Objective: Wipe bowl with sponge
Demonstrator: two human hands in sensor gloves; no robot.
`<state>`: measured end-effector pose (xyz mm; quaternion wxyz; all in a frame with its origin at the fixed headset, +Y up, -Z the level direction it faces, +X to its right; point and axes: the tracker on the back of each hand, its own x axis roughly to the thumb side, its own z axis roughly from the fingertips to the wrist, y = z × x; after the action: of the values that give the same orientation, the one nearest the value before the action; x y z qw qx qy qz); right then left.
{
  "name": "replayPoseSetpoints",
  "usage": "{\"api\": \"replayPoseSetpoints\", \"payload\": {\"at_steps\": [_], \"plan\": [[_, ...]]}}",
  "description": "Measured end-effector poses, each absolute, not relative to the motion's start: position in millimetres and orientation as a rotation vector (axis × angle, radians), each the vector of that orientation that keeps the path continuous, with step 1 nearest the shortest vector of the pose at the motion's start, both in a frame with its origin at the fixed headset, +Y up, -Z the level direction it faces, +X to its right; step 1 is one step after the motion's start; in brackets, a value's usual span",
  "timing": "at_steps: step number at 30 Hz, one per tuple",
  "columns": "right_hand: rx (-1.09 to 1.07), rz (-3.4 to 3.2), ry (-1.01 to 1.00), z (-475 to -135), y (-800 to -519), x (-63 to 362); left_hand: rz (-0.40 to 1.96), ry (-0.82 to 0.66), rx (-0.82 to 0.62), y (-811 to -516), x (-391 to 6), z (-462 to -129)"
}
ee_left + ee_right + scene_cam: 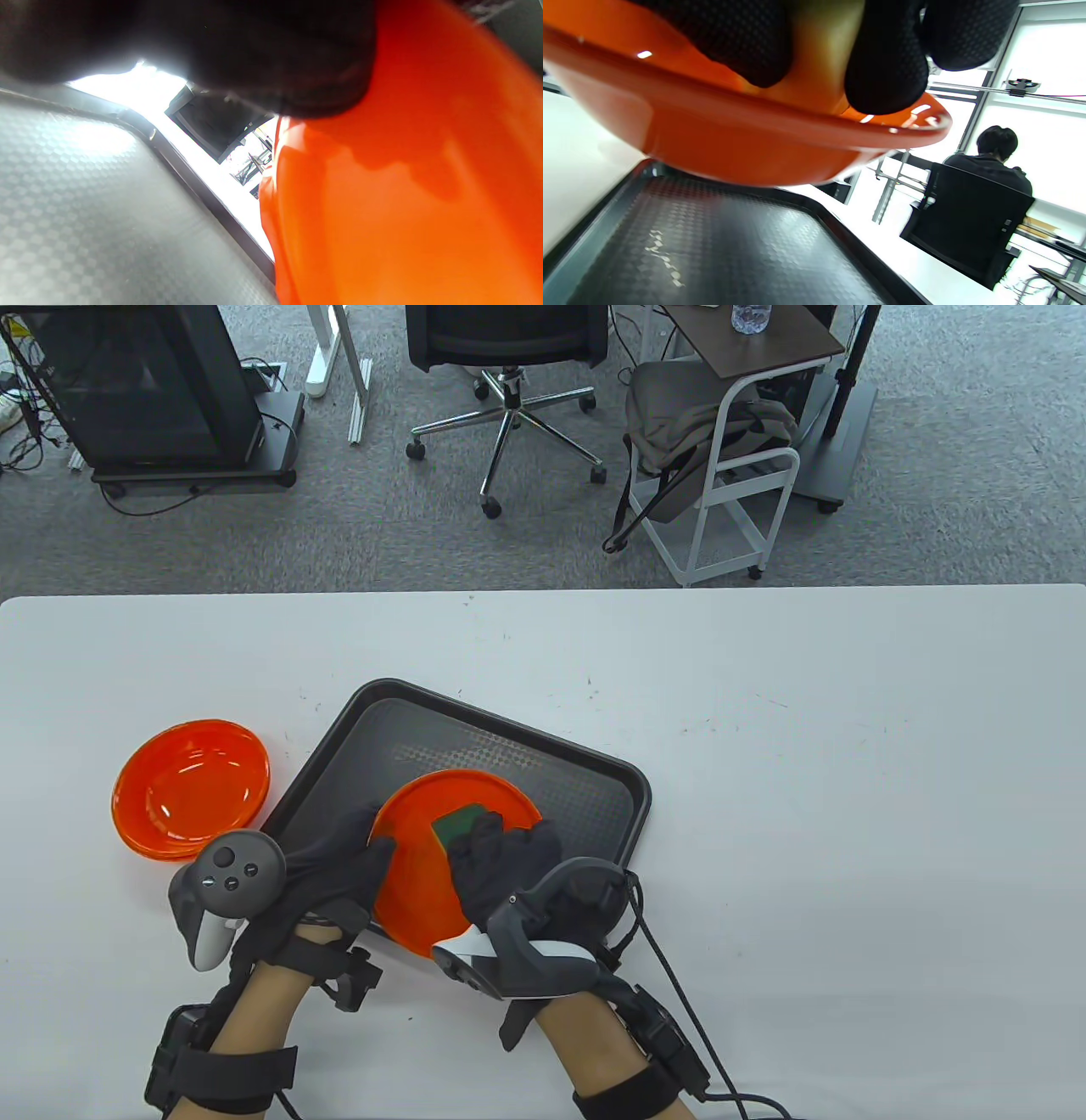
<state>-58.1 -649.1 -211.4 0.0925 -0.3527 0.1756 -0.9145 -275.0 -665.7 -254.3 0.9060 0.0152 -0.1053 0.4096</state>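
Note:
An orange bowl point(424, 865) is held tilted above the dark tray point(551, 763). My left hand point(339, 865) grips its left rim. My right hand point(501, 857) presses a green and yellow sponge point(458, 824) against the bowl's inside. In the left wrist view the bowl's orange underside point(403, 203) fills the right half, under my gloved fingers point(254, 55). In the right wrist view the bowl point(734, 144) hangs above the tray point(712, 245), with my fingertips point(886, 72) over the yellowish sponge point(818, 63).
A second orange bowl point(191, 787) sits on the white table point(848, 814) left of the tray. Beyond the table's far edge stand an office chair point(509, 356), a white cart point(738, 441) and a black cabinet point(144, 390).

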Motion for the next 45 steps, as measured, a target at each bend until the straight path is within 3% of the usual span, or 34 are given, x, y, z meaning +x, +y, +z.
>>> {"api": "replayPoseSetpoints", "payload": {"at_steps": [8,11,17,30,37,45], "plan": [[-1.348,-2.783,0.380,-205.1,-652.7,-71.6,0.834,-0.184,0.058,-666.0,-282.5,-256.1],[-1.299,-2.802,0.210,-205.4,-653.8,-73.7,0.836,-0.162,0.078,-665.3,-288.3,-257.4],[-1.095,-2.758,0.105,-209.1,-655.0,-71.1,0.827,-0.148,0.095,-663.3,-294.7,-258.4],[-0.838,-2.768,0.339,-221.5,-654.1,-52.3,0.849,-0.223,-0.003,-666.4,-279.5,-257.6],[-1.049,-2.789,0.440,-216.2,-656.2,-58.1,0.763,-0.298,-0.022,-670.3,-263.3,-256.1],[-1.416,-2.873,0.319,-209.0,-658.0,-68.7,0.784,-0.250,0.058,-668.0,-272.0,-256.7]]}}
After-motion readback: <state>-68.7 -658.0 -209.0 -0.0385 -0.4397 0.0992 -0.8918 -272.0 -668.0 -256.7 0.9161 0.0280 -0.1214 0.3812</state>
